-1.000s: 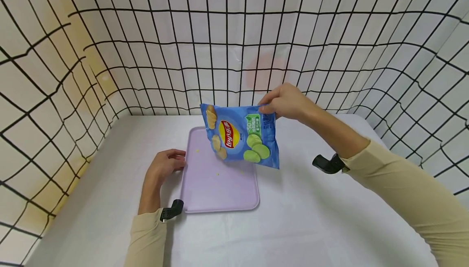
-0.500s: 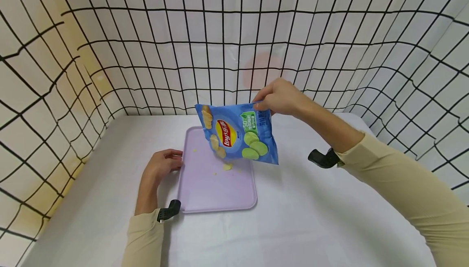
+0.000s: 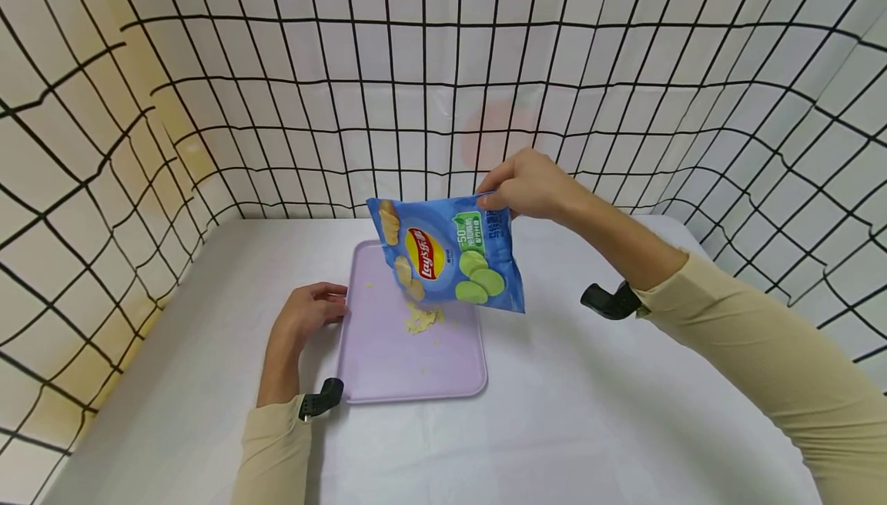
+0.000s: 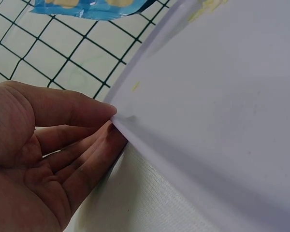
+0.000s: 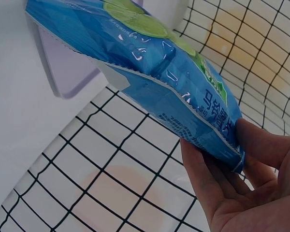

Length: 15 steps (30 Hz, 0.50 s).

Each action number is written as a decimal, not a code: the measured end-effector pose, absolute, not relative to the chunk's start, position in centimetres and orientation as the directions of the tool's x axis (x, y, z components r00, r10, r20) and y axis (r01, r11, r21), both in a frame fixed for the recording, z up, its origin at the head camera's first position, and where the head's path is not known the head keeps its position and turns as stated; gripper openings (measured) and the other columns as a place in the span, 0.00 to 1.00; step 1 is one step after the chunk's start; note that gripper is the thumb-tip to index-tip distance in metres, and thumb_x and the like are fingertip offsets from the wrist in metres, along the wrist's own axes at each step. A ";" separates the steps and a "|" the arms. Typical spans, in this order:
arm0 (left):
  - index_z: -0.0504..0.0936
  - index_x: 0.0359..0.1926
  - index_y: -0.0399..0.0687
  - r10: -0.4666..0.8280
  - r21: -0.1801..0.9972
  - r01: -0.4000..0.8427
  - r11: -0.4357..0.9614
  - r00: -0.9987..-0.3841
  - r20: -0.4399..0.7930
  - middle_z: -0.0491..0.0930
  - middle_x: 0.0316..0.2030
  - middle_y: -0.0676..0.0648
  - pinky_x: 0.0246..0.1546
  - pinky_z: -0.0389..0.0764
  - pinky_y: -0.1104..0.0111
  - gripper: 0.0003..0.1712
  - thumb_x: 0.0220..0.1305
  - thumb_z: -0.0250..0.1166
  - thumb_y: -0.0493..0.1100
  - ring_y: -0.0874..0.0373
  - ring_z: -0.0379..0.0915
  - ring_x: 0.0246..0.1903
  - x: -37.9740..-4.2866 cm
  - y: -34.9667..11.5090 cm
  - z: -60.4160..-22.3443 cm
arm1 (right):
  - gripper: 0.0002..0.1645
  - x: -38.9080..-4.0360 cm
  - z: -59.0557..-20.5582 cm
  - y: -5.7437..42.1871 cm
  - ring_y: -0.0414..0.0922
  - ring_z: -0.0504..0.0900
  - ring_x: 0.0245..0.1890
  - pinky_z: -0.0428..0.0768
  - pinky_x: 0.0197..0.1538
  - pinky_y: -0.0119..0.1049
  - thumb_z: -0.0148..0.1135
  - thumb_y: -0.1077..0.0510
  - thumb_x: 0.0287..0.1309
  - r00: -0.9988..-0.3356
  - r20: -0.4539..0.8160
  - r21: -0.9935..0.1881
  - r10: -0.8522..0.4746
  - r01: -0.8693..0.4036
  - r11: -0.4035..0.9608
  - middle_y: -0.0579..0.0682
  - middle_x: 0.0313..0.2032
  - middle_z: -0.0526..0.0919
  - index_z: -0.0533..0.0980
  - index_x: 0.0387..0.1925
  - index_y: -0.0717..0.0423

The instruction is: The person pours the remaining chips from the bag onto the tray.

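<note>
Black grid (image 3: 458, 25) behind, right hand (image 3: 533, 184) pinching blue bag (image 3: 446, 255), left hand (image 3: 308, 312) pinching partly hidden tray (image 3: 416, 365)

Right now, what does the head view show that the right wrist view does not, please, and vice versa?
Only the head view shows the left hand and the chip pieces. Only the right wrist view shows the back panel of the blue bag. Both show the right hand holding the bag, part of the purple tray and the black grid.

The left hand (image 3: 312, 312) and right hand (image 3: 533, 185) both pinch, right arm (image 3: 734, 343) slanting inward.
</note>
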<state>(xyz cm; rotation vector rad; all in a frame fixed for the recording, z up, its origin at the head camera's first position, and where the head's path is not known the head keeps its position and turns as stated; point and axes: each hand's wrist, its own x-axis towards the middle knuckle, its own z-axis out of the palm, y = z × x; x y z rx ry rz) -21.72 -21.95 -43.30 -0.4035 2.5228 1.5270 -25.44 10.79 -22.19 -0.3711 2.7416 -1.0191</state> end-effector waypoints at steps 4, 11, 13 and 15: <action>0.77 0.56 0.44 -0.142 0.843 -0.314 0.436 -0.949 -0.280 0.80 0.44 0.42 0.43 0.72 0.64 0.20 0.62 0.62 0.39 0.53 0.79 0.38 -21.8 -22.0 -43.4 | 0.15 -25.4 -22.2 10.8 0.50 0.82 0.37 0.78 0.48 0.47 0.62 0.56 0.59 -0.949 -0.085 -0.664 -0.303 -0.173 0.728 0.54 0.39 0.84 0.82 0.47 0.57; 0.77 0.55 0.42 -0.126 0.851 -0.296 0.434 -0.955 -0.268 0.81 0.43 0.42 0.38 0.73 0.67 0.20 0.61 0.62 0.38 0.55 0.79 0.36 -21.9 -22.1 -43.5 | 0.15 -25.3 -22.2 10.8 0.50 0.82 0.36 0.78 0.48 0.48 0.61 0.56 0.59 -0.948 -0.069 -0.656 -0.310 -0.191 0.730 0.54 0.38 0.84 0.82 0.47 0.57; 0.77 0.55 0.42 -0.128 0.850 -0.297 0.435 -0.955 -0.268 0.81 0.43 0.42 0.38 0.72 0.67 0.20 0.61 0.62 0.38 0.55 0.79 0.36 -21.9 -22.1 -43.4 | 0.15 -25.3 -22.2 10.8 0.50 0.82 0.36 0.78 0.48 0.48 0.61 0.56 0.59 -0.948 -0.066 -0.651 -0.312 -0.196 0.733 0.54 0.38 0.84 0.82 0.46 0.57; 0.77 0.55 0.43 -0.133 0.849 -0.302 0.435 -0.953 -0.271 0.80 0.43 0.42 0.39 0.72 0.66 0.20 0.61 0.62 0.38 0.55 0.79 0.36 -21.8 -22.1 -43.4 | 0.15 -25.3 -22.3 10.8 0.50 0.82 0.36 0.78 0.47 0.48 0.61 0.56 0.60 -0.947 -0.065 -0.647 -0.314 -0.200 0.736 0.54 0.38 0.84 0.82 0.46 0.57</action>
